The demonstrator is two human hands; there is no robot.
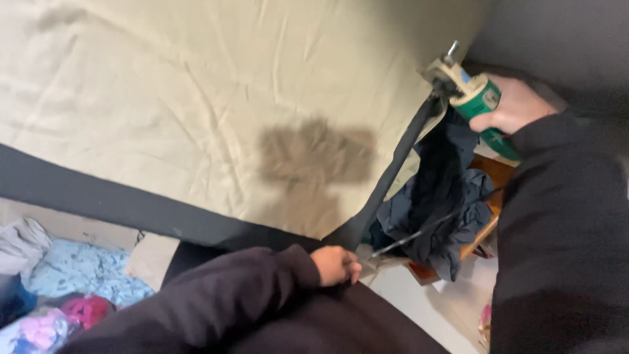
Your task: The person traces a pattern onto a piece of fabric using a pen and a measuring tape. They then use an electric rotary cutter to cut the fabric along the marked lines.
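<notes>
1. The right hand [514, 105] is wrapped fully closed around the green body of a power tool [473, 97], fingers curled over it, at the upper right.
2. The tool's pale metal head touches the top corner of the mattress [196, 118], where the black edging [400, 164] begins.
3. The left hand [335, 265] is curled nearly shut at the mattress's lower corner, pinching the black edging; I cannot tell how much cloth is inside the fist.
4. A thin cord [419, 233] runs from near the left hand up toward the tool.
5. The mattress is beige and creased, with a darker stain in the middle.
6. Dark blue clothes [445, 196] hang just beside the edging, over a wooden chair [488, 226].
7. Patterned fabrics [72, 275] lie at the lower left.
</notes>
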